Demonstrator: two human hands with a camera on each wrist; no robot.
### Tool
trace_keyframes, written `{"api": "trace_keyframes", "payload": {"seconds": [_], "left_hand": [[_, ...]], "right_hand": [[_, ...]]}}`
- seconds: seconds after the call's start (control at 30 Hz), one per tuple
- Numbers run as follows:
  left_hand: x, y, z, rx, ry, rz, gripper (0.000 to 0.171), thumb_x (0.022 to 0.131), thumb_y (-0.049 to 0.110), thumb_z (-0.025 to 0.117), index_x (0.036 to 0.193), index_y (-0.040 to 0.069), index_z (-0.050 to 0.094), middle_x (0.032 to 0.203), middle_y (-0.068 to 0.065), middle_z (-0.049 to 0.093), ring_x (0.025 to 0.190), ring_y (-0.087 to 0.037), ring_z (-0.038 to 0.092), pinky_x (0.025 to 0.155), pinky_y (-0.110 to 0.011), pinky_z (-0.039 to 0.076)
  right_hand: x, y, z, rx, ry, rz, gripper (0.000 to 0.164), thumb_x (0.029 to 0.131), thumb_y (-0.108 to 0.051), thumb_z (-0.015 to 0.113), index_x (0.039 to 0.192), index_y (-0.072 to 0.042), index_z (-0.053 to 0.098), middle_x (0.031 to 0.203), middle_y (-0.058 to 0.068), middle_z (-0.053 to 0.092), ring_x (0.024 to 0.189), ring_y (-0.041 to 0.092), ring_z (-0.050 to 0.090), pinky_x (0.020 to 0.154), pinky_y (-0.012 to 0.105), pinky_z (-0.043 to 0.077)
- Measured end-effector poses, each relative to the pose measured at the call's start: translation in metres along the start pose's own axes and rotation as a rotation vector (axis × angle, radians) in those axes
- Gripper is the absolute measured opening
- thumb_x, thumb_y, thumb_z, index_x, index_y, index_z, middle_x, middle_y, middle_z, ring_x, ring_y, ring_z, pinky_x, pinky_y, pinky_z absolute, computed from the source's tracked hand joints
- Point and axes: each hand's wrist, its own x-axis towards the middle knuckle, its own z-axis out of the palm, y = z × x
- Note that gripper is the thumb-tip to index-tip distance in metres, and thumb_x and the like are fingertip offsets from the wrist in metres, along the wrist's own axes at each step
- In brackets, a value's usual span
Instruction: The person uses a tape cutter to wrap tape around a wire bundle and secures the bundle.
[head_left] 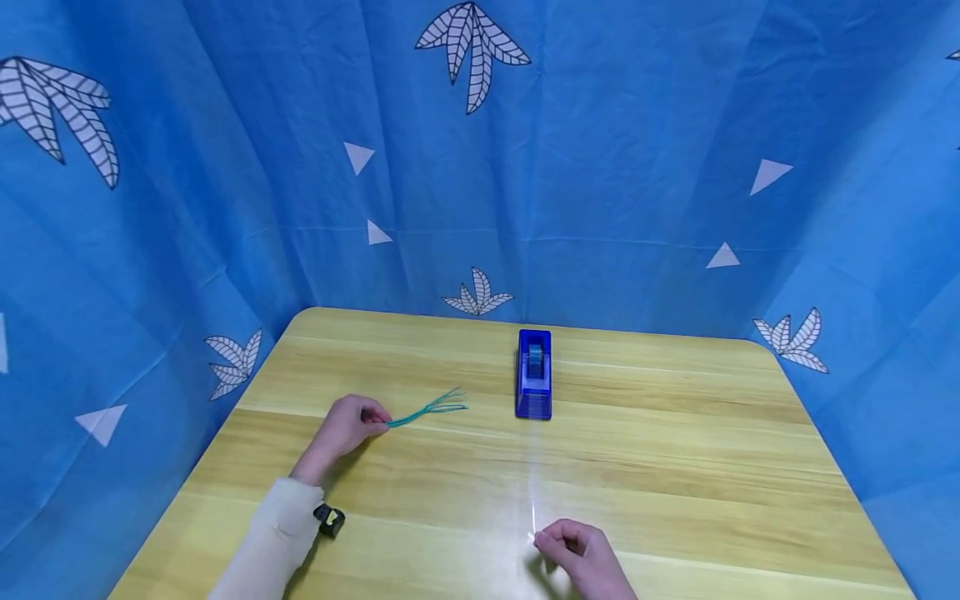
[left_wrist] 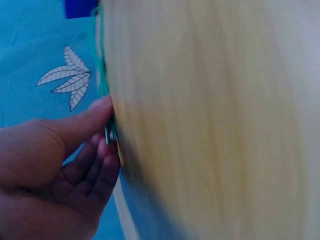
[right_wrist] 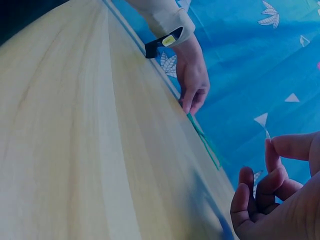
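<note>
Left hand: thumb and fingers pinching one end of green strands. Strands fanned at opposite end, over left part of tabletop; contact with surface cannot be told. Right hand: thumb and forefinger pinching end of clear tape. Tape extended straight from blue dispenser, located near rear edge, before blue curtain.
</note>
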Motion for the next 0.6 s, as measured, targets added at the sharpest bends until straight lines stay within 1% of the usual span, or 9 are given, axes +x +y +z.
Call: {"api": "trace_keyframes", "payload": {"seconds": [0.1,0.2,0.33,0.43,0.6], "left_hand": [[0.0032,0.0006,0.0006,0.02,-0.032,0.024,0.003,0.088,0.002,0.079,0.089,0.002,0.076,0.08,-0.003,0.069,0.075,-0.012,0.06,0.067,-0.022,0.049],[0.0048,-0.0004,0.0007,0.038,-0.068,0.036,0.006,0.092,0.004,0.076,0.09,-0.001,0.073,0.081,-0.004,0.068,0.076,-0.012,0.059,0.068,-0.023,0.05],[0.0047,-0.0006,0.0014,0.085,-0.103,0.044,0.007,0.095,0.006,0.073,0.09,0.0,0.072,0.082,-0.002,0.067,0.077,-0.012,0.059,0.07,-0.025,0.05],[0.0043,-0.0001,0.0019,0.137,-0.116,0.064,0.005,0.095,0.005,0.071,0.091,0.003,0.072,0.082,-0.001,0.066,0.077,-0.011,0.058,0.072,-0.028,0.05],[0.0027,0.0014,-0.0009,0.199,-0.121,0.121,0.005,0.096,0.004,0.07,0.092,0.005,0.071,0.082,0.0,0.067,0.078,-0.011,0.057,0.073,-0.03,0.051]], "right_hand": [[-0.0006,-0.0001,-0.0006,0.003,0.006,0.005,0.026,0.101,-0.011,0.064,0.099,0.015,0.067,0.074,-0.009,0.061,0.071,0.003,0.058,0.074,0.019,0.046],[-0.001,-0.0002,-0.001,0.0,0.008,0.012,0.026,0.101,-0.011,0.064,0.099,0.014,0.067,0.074,-0.009,0.061,0.072,0.003,0.058,0.073,0.019,0.045],[-0.0015,-0.0005,-0.0015,-0.001,0.01,0.018,0.026,0.101,-0.011,0.064,0.1,0.015,0.067,0.075,-0.008,0.062,0.072,0.003,0.058,0.074,0.019,0.045],[-0.0017,-0.0008,-0.0017,-0.003,0.018,0.021,0.026,0.1,-0.011,0.065,0.1,0.015,0.067,0.075,-0.008,0.063,0.072,0.003,0.058,0.075,0.019,0.046],[-0.0015,-0.0007,-0.0016,-0.006,0.023,0.026,0.026,0.1,-0.011,0.065,0.099,0.015,0.067,0.075,-0.007,0.063,0.072,0.003,0.058,0.075,0.019,0.045]]}}
